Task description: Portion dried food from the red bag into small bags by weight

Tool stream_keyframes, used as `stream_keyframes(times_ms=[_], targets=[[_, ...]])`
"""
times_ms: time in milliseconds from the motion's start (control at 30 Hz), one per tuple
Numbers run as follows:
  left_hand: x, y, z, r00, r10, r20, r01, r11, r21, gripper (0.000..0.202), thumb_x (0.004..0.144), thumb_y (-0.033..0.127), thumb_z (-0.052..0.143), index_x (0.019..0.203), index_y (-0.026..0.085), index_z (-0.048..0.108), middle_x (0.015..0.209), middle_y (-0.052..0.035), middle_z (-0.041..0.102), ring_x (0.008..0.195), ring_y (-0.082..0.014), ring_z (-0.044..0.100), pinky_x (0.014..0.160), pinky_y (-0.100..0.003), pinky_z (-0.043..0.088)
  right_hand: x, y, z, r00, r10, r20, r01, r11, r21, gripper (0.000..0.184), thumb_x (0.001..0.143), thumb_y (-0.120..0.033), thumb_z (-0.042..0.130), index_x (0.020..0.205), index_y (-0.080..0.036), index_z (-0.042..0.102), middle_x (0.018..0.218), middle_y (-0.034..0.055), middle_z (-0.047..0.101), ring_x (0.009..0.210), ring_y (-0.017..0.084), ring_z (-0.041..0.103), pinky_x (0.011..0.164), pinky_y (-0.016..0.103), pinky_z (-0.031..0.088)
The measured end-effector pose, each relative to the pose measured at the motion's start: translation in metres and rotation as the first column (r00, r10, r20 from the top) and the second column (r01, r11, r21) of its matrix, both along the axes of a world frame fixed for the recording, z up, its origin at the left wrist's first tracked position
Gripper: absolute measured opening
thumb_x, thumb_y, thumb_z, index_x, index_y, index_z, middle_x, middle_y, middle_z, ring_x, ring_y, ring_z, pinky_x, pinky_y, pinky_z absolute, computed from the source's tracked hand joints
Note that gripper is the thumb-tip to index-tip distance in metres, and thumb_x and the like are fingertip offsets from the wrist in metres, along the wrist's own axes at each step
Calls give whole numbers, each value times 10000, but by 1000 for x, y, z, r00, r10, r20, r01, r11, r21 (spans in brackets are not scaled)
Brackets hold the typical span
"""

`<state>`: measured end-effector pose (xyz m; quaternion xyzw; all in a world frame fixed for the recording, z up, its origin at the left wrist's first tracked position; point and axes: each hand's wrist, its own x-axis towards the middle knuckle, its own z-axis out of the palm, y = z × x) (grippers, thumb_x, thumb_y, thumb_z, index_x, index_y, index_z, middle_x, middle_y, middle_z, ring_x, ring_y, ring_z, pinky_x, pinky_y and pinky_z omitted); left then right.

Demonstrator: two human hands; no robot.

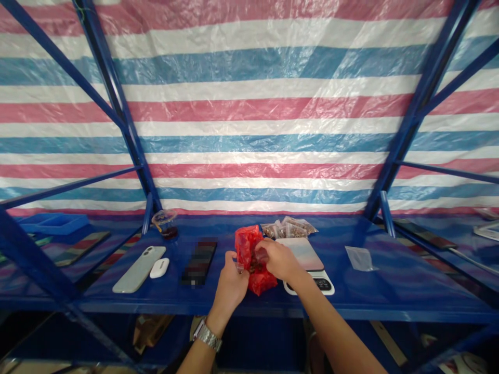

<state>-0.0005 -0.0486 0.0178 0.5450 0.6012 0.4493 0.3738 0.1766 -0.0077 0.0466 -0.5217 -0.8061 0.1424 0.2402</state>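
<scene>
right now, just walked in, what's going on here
A person's left hand and right hand are working at an open red plastic bag with brownish contents; what the fingers grip is unclear. Just right sits a digital scale, with small filled clear bags behind it. A flat clear plastic bag lies farther right.

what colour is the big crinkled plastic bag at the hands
The bag is bright red, seen in the head view.
</scene>
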Motion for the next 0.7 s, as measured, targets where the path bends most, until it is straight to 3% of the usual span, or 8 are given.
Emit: stream_keyframes(times_ms=[67,300,400,533,700], targets=[[1,1,-2,1000,23,-12,-23,999,23,336,775,63,578,1034,250,474,686,46,659,620,-184,664,597,-240,398,-2,1,-2,999,-8,43,6,999,34,466,682,46,546,1022,-229,707,1109,34,730,929,195,688,740,260,416],[2,4,7,961,147,236,-155,988,15,420,754,55,601,1125,219,492,722,38,658,631,-156,669,615,-235,481,-12,-6,0,993,94,72,-100,992,79,423,653,63,548,929,-222,694,994,26,738,896,204,682,698,267,373],[4,3,11,939,200,278,-209,978,3,469,739,16,573,1155,214,486,763,34,648,655,-135,668,632,-228,501,-17,-8,-3,993,119,4,-119,992,41,442,643,66,557,951,-218,699,1014,32,732,904,199,681,703,255,385],[9,3,15,911,173,374,-190,982,10,543,680,-32,544,1161,209,473,786,38,651,622,-115,654,609,-217,506,-19,-5,-11,988,105,-112,-107,994,-6,431,645,64,561,949,-208,699,997,34,723,894,194,674,736,252,421],[6,5,16,910,192,369,-225,973,49,536,680,-5,578,1171,196,505,808,20,670,622,-120,664,601,-226,519,-17,0,-17,972,80,-222,-84,996,-5,456,660,63,559,1002,-200,708,1051,51,725,947,201,677,837,277,473]])
